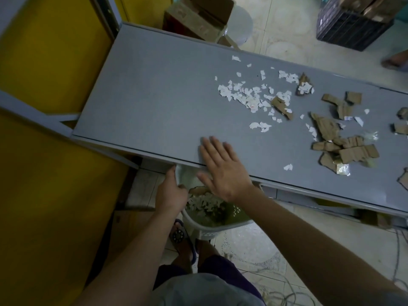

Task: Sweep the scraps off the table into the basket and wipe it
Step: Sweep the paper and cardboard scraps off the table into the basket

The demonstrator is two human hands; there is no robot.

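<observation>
A grey table (154, 89) runs from upper left to lower right. White paper scraps (247, 96) lie scattered in its middle, and brown cardboard pieces (344, 149) lie further right. Below the table's near edge stands a white basket (205, 228), partly filled with paper and cardboard scraps. My left hand (171, 194) grips the basket's rim under the table edge. My right hand (223, 168) lies flat with straight fingers over the table's near edge, above the basket, holding nothing.
Yellow panels (44, 62) with grey frames line the left side. A cardboard box (198, 16) and a white stool stand beyond the table. A dark crate (353, 25) sits at the top right. Cables (287, 290) trail over the tiled floor near my feet.
</observation>
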